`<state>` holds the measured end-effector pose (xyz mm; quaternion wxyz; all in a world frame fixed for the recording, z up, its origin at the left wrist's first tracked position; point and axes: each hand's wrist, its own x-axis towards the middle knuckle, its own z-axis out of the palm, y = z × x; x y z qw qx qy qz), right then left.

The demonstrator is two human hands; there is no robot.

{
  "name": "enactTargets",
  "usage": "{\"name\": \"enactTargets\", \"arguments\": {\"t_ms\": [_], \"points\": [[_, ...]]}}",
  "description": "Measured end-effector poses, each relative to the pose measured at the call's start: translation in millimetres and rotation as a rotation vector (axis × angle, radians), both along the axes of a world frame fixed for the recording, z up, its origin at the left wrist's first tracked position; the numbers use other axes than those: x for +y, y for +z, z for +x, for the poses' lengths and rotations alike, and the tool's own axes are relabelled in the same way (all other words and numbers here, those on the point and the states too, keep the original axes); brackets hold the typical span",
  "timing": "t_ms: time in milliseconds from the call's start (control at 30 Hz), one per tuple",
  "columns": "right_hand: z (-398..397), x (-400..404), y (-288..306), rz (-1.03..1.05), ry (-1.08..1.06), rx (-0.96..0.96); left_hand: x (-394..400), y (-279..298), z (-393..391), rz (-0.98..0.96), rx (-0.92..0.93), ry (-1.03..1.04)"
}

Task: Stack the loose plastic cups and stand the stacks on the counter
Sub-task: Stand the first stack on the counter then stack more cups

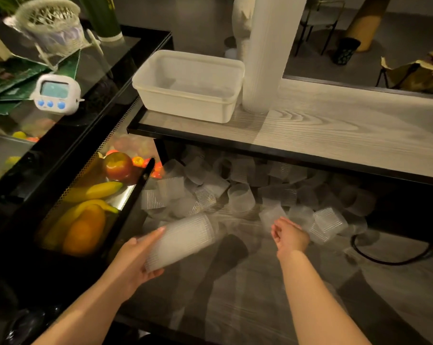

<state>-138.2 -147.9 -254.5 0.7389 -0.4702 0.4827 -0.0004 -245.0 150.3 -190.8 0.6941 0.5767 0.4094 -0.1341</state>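
Holding one short stack (183,239), left hand (133,260); one tall stack (267,53) standing.

1 head-worn wide-angle view looks forward and steeply down, close over the lower counter (235,282) and both forearms.

Two bare forearms reach forward from the bottom edge, seen from above. The left hand (133,260) is angled up and to the right, fingers wrapped under a short stack of cups (183,241) with the index finger stretched along its side. The right hand (290,236) is extended further ahead, wrist straight, fingers curled around a single cup (272,216).
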Motion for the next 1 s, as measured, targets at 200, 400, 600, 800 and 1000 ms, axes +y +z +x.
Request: {"name": "enactTargets", "arguments": {"t_ms": [200,400,600,800,1000], "points": [[-49,49,59,-0.234,0.483,-0.331,14,1,-9,0.009,-0.006,-0.007],[-75,81,79,-0.436,0.89,-0.468,13,12,1,-0.058,-0.041,-0.129],[-75,93,67,-0.453,1.179,-0.447,27,-6,1,-0.093,-0.044,-0.121],[-47,118,51,-0.725,0.973,-0.381,66,-26,-18,-0.179,0.027,0.017],[22,186,26,-0.936,1.337,-0.271,84,-21,-21,-0.193,0.046,0.069]]}}
